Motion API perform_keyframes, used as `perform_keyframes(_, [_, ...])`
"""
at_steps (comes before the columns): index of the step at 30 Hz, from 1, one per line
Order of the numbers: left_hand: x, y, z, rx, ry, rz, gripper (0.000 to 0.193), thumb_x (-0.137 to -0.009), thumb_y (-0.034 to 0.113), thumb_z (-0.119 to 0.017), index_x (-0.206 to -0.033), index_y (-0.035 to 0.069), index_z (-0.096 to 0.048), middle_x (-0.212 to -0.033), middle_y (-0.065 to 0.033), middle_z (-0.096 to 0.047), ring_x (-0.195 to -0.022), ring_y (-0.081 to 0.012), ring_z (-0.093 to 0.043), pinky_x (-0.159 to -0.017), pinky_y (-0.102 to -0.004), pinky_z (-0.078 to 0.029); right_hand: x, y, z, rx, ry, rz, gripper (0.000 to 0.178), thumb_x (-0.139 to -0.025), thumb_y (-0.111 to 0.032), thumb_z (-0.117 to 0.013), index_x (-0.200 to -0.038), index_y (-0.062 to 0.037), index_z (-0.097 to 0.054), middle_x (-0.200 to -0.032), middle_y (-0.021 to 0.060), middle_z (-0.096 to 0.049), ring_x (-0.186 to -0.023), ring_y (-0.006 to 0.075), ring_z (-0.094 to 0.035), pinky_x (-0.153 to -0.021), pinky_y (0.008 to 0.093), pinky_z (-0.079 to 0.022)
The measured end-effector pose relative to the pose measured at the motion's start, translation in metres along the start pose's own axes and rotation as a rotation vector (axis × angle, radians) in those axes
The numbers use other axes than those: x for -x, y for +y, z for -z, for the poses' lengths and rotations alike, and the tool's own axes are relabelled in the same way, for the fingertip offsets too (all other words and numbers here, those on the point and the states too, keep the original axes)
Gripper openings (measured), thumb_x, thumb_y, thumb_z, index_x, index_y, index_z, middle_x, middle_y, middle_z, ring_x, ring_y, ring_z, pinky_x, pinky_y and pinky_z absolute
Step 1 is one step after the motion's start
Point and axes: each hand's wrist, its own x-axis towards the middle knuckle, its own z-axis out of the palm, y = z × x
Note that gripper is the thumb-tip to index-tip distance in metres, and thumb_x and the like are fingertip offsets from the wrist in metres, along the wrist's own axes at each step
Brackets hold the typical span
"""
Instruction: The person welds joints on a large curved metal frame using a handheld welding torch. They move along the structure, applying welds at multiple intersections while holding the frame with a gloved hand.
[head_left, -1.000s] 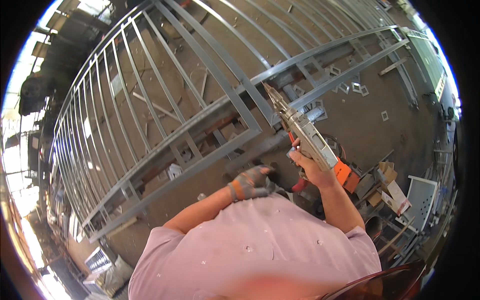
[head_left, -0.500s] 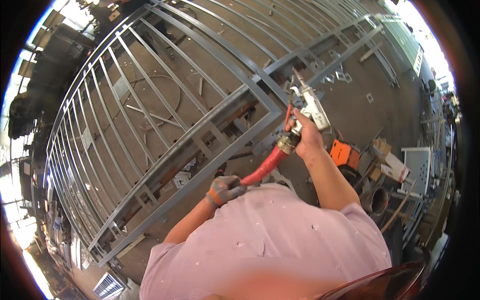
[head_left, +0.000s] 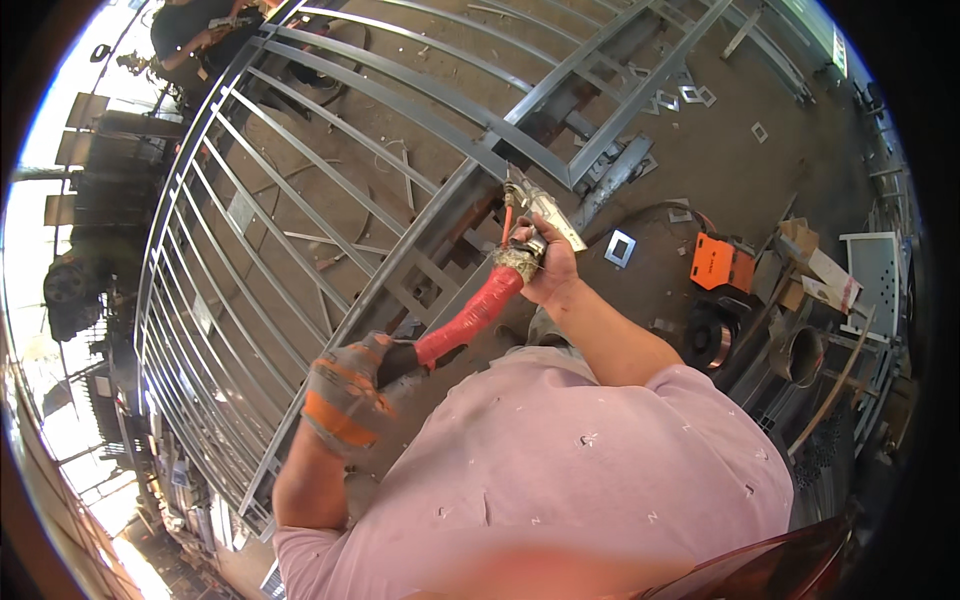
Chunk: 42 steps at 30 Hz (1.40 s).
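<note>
Right hand point(head_left: 548, 268), bare, wrapped round welding gun point(head_left: 552, 215); gloved left hand point(head_left: 348, 388) clasps the black end of its red-wrapped cable point(head_left: 472, 315). Gun sits beside a crossbar joint of the barred metal frame point(head_left: 535, 152); tip contact cannot be made out. Judged best: left bears cable weight, bend gentle, right wrist steady, tip angle constant

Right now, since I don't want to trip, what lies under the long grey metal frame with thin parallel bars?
Through the grey metal frame, brown floor and narrow pale strips are visible. Whatever the metal itself covers cannot be seen.
</note>
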Motion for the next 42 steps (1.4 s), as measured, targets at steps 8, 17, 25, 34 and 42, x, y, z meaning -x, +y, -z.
perform_keyframes(8, [-0.111,0.061,0.065,-0.143,-0.143,0.080,0.020,-0.088,-0.001,-0.084,-0.107,-0.001,-0.076,-0.080,-0.0004,-0.071,-0.075,-0.0053,-0.065,-0.067,-0.0262,-0.054,-0.051,-0.005,-0.003,-0.350,-0.120,-0.047,0.024,-0.111,-0.028,-0.061,-0.107,-0.0068,-0.071,-0.090,0.0068,-0.079,-0.091,0.0264,-0.076,-0.102,0.0515,-0.059])
perform_keyframes(17, [-0.198,0.101,0.100,-0.309,-0.286,0.084,0.025,-0.089,0.000,-0.085,-0.113,-0.001,-0.079,-0.085,-0.0036,-0.076,-0.076,-0.0068,-0.067,-0.071,-0.0275,-0.056,-0.084,0.005,-0.027,-0.603,-0.115,-0.068,0.020,-0.106,-0.025,-0.066,-0.099,-0.0067,-0.071,-0.093,0.0054,-0.075,-0.103,0.0295,-0.070,-0.109,0.0522,-0.053])
perform_keyframes(25, [-0.233,0.119,0.123,-0.394,-0.343,0.021,0.031,-0.085,-0.004,-0.087,-0.114,-0.001,-0.078,-0.090,-0.0043,-0.076,-0.082,-0.0082,-0.070,-0.075,-0.0268,-0.059,-0.095,0.027,-0.041,-0.799,-0.205,-0.013,0.020,-0.103,-0.023,-0.066,-0.099,-0.0049,-0.072,-0.100,0.0086,-0.077,-0.102,0.0294,-0.072,-0.111,0.0493,-0.053])
perform_keyframes(34, [-0.265,0.133,0.142,-0.588,-0.410,-0.039,0.059,-0.089,-0.007,-0.087,-0.140,-0.005,-0.058,-0.122,-0.0155,-0.079,-0.111,-0.0193,-0.077,-0.095,-0.0312,-0.064,-0.116,0.038,-0.061,-1.051,-0.193,0.067,0.014,-0.099,-0.018,-0.070,-0.102,-0.0043,-0.070,-0.105,0.0100,-0.076,-0.101,0.0285,-0.074,-0.107,0.0494,-0.056])
perform_keyframes(42, [-0.290,0.129,0.154,-0.536,-0.389,-0.056,0.063,-0.087,0.001,-0.092,-0.138,-0.006,-0.057,-0.124,-0.0152,-0.076,-0.107,-0.0208,-0.078,-0.094,-0.0329,-0.065,-0.124,0.041,-0.069,-1.021,-0.197,0.166,0.015,-0.098,-0.019,-0.065,-0.096,-0.0052,-0.069,-0.095,0.0070,-0.075,-0.096,0.0244,-0.074,-0.108,0.0497,-0.056])
